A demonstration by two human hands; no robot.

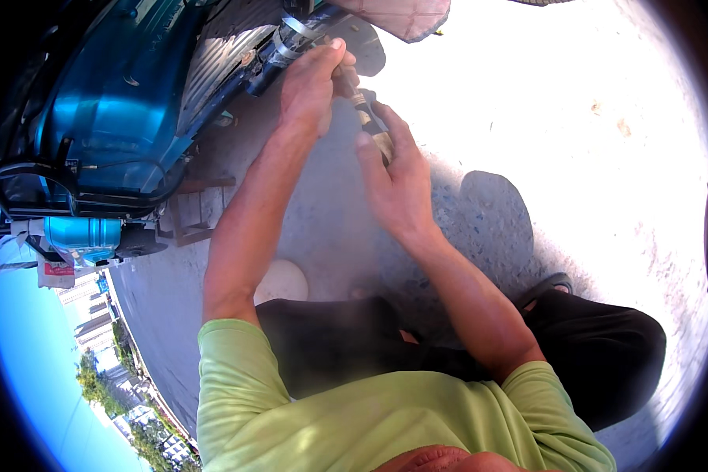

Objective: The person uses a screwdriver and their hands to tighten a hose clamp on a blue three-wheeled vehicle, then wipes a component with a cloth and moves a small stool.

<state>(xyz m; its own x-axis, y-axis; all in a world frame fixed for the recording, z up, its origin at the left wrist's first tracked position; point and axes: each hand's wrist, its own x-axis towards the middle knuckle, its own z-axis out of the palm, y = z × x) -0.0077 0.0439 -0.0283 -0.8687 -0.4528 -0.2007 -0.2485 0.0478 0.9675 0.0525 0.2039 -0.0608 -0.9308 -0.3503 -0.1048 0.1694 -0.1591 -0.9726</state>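
Observation:
A slim stick-like piece with dark and tan bands (363, 112) runs between my two hands. Its upper end goes into the closed fingers of my left hand (307, 90), thumb on top. The thicker tan lower end sits between the thumb and fingers of my right hand (401, 177). I cannot make out what kind of piece it is. Just behind my left hand is a dark bar (269, 69) with a silver band (297, 28) around it. What my left fingertips touch is partly hidden.
A blue vehicle body (110, 102) with a black tubular guard (35, 167) fills the upper left. Below it stands a wooden frame (193, 236). A round whitish thing (285, 282) lies by my left arm. Sunlit concrete ground (574, 118) spreads to the right.

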